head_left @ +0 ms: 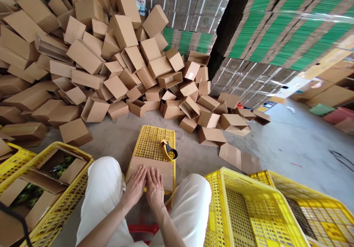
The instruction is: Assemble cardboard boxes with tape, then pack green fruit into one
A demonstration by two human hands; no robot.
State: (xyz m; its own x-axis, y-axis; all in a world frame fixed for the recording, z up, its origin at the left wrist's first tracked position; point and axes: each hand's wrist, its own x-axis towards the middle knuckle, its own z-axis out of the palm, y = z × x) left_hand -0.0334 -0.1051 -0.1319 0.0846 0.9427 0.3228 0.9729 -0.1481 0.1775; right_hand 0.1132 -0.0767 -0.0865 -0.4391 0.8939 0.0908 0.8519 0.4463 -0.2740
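Note:
Between my knees stands a yellow plastic crate [151,140] with a perforated top surface. A cardboard box [167,173] lies across its near end, with a shiny strip that looks like clear tape along its top. My left hand [136,182] rests flat on the box, fingers stretched out. Beside it, almost touching, my right hand [155,188] is also laid flat on the cardboard. Neither hand grips anything. Just beyond the box, a yellow and black tape dispenser [168,150] sits at the crate's right side.
A large heap of cardboard boxes [116,62] fills the floor ahead. At left, a yellow crate [58,202] holds open boxes with dark green contents. Yellow crates [249,206] stand at right. Strapped cardboard stacks [276,29] rise behind. A flattened carton [239,158] lies on the floor.

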